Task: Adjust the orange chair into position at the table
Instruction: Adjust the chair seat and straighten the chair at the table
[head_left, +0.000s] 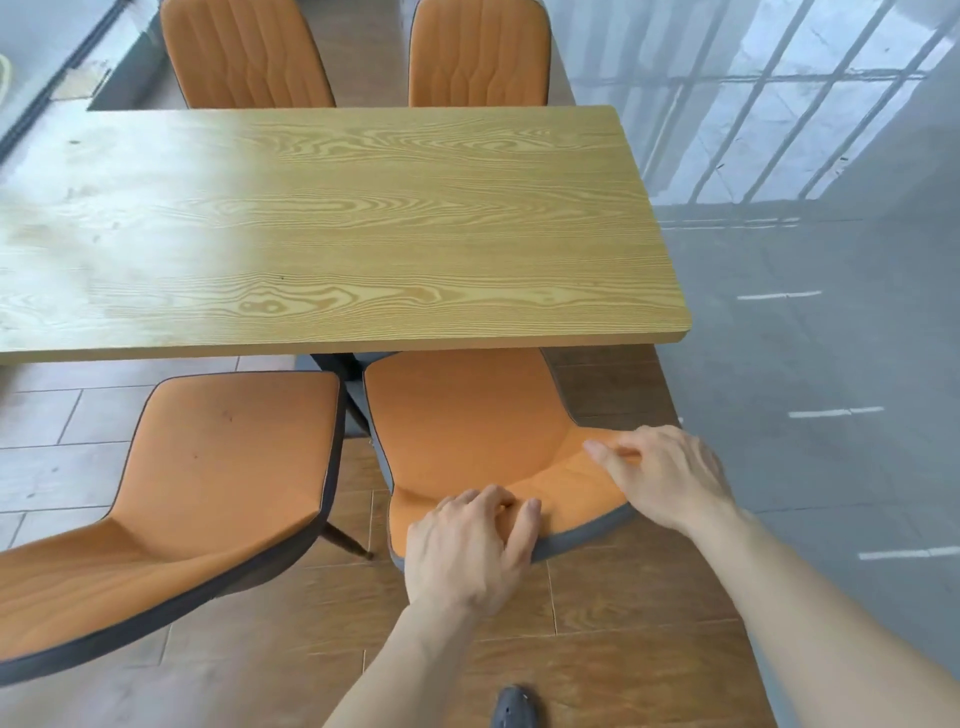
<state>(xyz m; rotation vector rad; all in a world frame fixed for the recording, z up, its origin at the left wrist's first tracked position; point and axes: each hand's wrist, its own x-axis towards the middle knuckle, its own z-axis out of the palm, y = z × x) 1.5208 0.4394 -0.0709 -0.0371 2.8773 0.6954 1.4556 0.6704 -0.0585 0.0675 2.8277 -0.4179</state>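
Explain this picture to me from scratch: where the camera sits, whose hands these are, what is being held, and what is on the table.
There is no machine here. The single picture comes from a wide-angle camera worn on a person's head, looking forward and down, so the two bare arms reaching in from below are the wearer's own. The left hand and the right hand both rest on the top edge of the backrest of an orange chair, whose seat front is tucked under the wooden table. I see nothing lying on the tabletop. A second orange chair stands to its left, and two more chairs face from the far side.
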